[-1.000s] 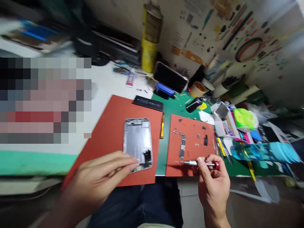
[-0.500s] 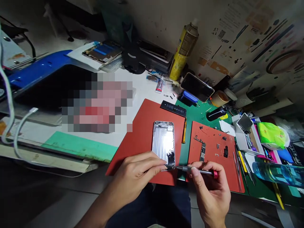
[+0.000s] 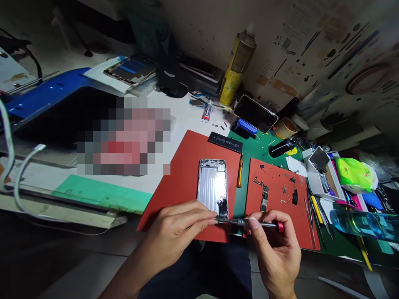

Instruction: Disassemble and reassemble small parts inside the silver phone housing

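A silver phone housing (image 3: 207,187), its inside bared, lies on the left red mat (image 3: 177,174). My left hand (image 3: 181,224) is closed in a pinch at the housing's lower end; what its fingertips grip is too small and dark to name. My right hand (image 3: 277,241) is closed around a screwdriver (image 3: 241,222) with a grey shaft and a red end cap. The screwdriver lies almost level, its tip pointing left and meeting the spot by my left fingertips. A black phone battery (image 3: 225,142) and a gold screwdriver (image 3: 240,171) rest beyond the housing.
On the right red mat (image 3: 280,166) sit a phone logic board (image 3: 264,197) and several small parts. Tweezers and a yellow-handled tool (image 3: 317,209) lie beside it. A water bottle (image 3: 364,224) is at the far right. A yellow spray can (image 3: 237,68) stands behind.
The view has shifted slightly. The dark piece at my left fingertips shows less than before, and the screwdriver tip stays beside it. Both hands keep nearly the same place and grip.
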Tool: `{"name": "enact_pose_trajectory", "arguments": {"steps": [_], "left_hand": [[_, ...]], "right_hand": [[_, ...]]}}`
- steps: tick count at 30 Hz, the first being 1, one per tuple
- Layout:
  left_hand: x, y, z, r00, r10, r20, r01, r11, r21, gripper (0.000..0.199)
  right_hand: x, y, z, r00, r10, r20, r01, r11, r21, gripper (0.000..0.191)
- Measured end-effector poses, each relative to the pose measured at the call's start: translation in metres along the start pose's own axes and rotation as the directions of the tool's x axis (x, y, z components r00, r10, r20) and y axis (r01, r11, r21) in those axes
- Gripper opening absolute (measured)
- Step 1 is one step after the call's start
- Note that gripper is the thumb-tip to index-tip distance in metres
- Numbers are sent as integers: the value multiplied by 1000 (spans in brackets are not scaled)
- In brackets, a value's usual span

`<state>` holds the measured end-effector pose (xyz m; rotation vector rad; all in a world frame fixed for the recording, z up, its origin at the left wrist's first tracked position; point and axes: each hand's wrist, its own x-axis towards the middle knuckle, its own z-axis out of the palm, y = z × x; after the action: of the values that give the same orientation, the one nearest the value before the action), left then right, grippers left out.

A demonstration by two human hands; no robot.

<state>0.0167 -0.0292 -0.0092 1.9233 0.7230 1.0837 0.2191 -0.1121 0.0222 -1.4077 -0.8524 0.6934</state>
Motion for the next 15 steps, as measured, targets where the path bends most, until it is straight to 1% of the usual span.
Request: {"name": "enact_pose_trajectory", "arguments": {"steps": [5, 8, 11, 15], "left_hand": [[-1, 1, -1, 1000, -2, 8, 2, 1000, -12, 17], [-1, 1, -2, 1000, -19, 18, 19, 1000, 1, 15], [-1, 0, -2, 999, -22, 34, 21, 1000, 18, 15], [-2, -1, -2, 999, -20, 37, 20, 1000, 21, 13]], "right_hand": [[4, 1, 0, 996, 85, -13, -85, 996, 5, 30], [5, 1, 1, 994, 109, -17, -109, 994, -1, 32], [4, 0, 2, 996, 89, -17, -89, 996, 4, 30], [0, 0, 1, 999, 31, -18, -31, 1000, -6, 26]]}}
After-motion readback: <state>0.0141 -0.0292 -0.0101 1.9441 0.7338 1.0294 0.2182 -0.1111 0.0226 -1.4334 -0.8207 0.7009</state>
